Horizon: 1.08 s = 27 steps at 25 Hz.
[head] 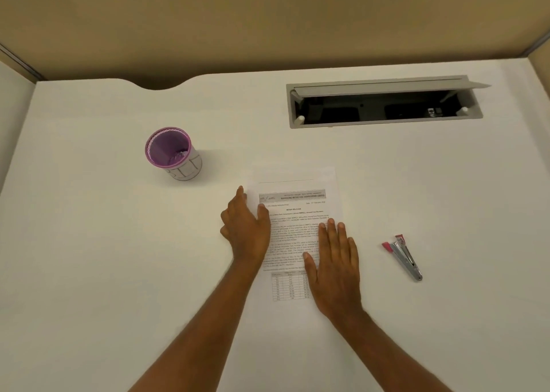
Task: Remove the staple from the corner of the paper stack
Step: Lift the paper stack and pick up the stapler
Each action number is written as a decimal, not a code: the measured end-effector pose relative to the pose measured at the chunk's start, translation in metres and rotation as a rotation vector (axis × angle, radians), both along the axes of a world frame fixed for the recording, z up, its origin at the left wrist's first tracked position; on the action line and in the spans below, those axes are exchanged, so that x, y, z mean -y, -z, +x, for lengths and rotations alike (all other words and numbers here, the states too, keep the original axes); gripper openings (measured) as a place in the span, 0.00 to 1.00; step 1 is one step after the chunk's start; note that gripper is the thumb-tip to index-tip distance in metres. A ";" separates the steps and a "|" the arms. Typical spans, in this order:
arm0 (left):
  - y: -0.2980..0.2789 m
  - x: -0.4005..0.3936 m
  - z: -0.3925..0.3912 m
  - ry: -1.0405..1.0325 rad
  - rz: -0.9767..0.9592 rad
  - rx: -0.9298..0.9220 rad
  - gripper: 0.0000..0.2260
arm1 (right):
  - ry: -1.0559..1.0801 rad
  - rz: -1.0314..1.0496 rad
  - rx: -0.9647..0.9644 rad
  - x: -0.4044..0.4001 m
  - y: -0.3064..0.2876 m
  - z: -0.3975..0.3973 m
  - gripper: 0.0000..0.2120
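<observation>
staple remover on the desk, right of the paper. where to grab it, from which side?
Probably across the two pink-tipped arms of the staple remover, from above with the right hand, the nearer one. It lies flat on the desk, arms splayed at the far end and joined at the metal near end, with bare desk around it, so thumb and fingers can likely straddle the arms there. Jaw detail is too small to tell.

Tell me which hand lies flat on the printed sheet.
The right hand: its palm and straight fingers rest on the paper stack. The left hand sits at the sheet's left edge, mostly on the desk.
</observation>
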<state>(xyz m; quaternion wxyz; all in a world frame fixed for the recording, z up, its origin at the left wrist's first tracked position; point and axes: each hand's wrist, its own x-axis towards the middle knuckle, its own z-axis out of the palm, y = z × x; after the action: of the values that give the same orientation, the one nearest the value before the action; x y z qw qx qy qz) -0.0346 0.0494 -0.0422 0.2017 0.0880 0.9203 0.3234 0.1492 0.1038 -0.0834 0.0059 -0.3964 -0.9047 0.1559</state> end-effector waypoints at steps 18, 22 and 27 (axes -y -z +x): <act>-0.037 0.011 -0.022 -0.304 0.540 0.640 0.10 | 0.094 -0.383 -0.424 0.018 -0.054 -0.066 0.28; -0.056 0.019 -0.006 -0.200 0.644 0.686 0.15 | 0.154 -0.503 -0.478 0.036 -0.075 -0.096 0.30; -0.074 0.029 -0.001 -0.118 0.605 0.672 0.15 | 0.266 -0.603 -0.569 0.028 -0.094 -0.084 0.17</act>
<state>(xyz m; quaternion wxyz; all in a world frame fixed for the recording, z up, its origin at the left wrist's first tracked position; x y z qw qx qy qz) -0.0358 0.0209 0.0316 0.4356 -0.0195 0.6712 0.5994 0.0648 0.0756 0.0108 0.1591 -0.4350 -0.7221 0.5139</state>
